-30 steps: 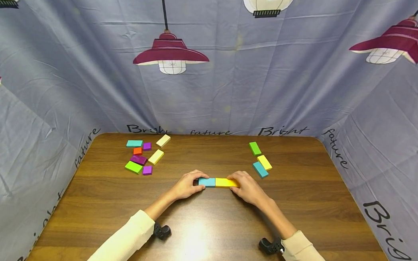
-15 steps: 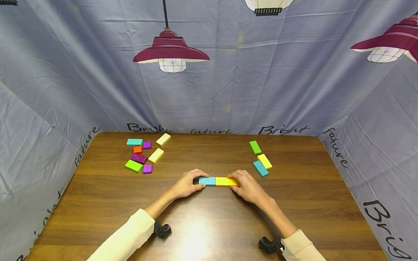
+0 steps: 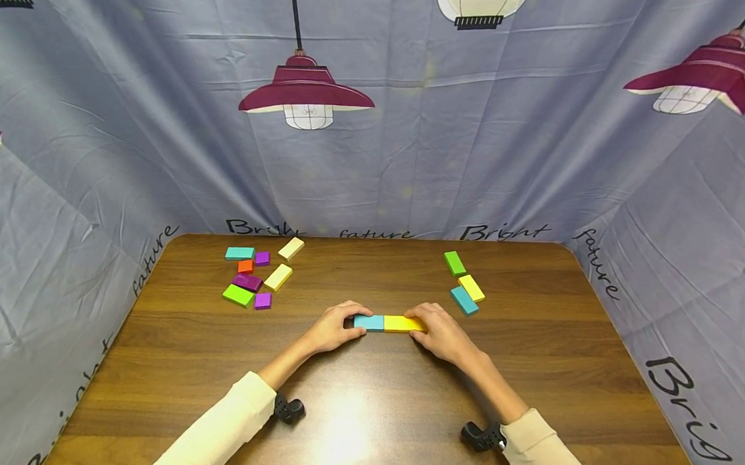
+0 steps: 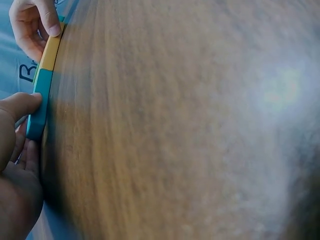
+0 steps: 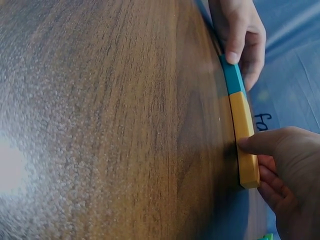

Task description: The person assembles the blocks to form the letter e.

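Curled fingers of the left hand (image 3: pixel 334 330) pinch the outer end of a teal block (image 3: pixel 369 322), while the right hand (image 3: pixel 441 334) pinches a yellow block (image 3: pixel 403 324) the same way, thumb on its near edge. Both blocks lie flat and end to end, touching, at the middle of the brown wooden table (image 3: pixel 361 417). Loose coloured blocks (image 3: pixel 256 275) lie at the far left, three more blocks (image 3: pixel 465 284) at the far right, with a grey lamp-printed cloth (image 3: pixel 162 106) walling the table.

Thirteen blocks: three teal (image 3: pixel 369 322), four yellow (image 3: pixel 403 324), two green (image 3: pixel 454 264), three purple (image 3: pixel 247 282), one orange (image 3: pixel 245 267), two hands (image 3: pixel 334 329).
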`<state>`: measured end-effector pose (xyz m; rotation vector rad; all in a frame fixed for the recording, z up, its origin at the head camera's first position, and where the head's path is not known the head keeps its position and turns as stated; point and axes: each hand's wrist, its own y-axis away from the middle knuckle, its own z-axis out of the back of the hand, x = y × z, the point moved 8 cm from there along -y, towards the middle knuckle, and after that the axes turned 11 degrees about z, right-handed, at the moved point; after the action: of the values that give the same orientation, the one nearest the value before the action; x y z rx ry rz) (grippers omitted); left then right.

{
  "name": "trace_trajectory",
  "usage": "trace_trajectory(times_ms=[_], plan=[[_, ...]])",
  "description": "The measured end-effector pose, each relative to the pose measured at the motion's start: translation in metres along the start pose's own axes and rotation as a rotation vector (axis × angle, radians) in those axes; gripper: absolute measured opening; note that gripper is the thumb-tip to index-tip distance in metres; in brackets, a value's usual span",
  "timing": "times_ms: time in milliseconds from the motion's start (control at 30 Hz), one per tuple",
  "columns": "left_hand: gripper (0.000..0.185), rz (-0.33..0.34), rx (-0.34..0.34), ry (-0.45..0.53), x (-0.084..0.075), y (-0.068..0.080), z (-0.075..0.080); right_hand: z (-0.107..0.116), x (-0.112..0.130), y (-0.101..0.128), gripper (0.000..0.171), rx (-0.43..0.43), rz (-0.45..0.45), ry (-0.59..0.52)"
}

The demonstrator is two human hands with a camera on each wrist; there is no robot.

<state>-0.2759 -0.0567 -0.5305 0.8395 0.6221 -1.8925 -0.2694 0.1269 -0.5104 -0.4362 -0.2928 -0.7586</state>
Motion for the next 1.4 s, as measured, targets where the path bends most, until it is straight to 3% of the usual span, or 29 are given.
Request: trace_trajectory(times_ms=[233, 567, 800, 1033, 1400], plan=[[0.042, -0.025, 0.000, 0.007, -0.002, 0.002, 0.004, 0.002, -0.003, 0.002, 0.035, -0.011, -0.008, -0.031], [0.039, 0.002, 0.019, 0.055, 0.006, 0.002, 0.010, 0.027, -0.025, 0.021, 0.035, -0.144, -0.078, -0.146], [0.033, 0.034, 0.025, 0.066, 0.008, 0.001, 0.009, 0.046, -0.048, 0.043, 0.034, -0.235, -0.195, -0.167], [0.031, 0.024, 0.017, 0.076, 0.007, 0.000, 0.009, 0.058, -0.073, 0.064, 0.041, -0.339, -0.338, -0.205], [0.031, 0.035, 0.019, 0.066, 0.008, -0.001, 0.008, 0.051, -0.097, 0.081, 0.046, -0.356, -0.439, -0.176]])
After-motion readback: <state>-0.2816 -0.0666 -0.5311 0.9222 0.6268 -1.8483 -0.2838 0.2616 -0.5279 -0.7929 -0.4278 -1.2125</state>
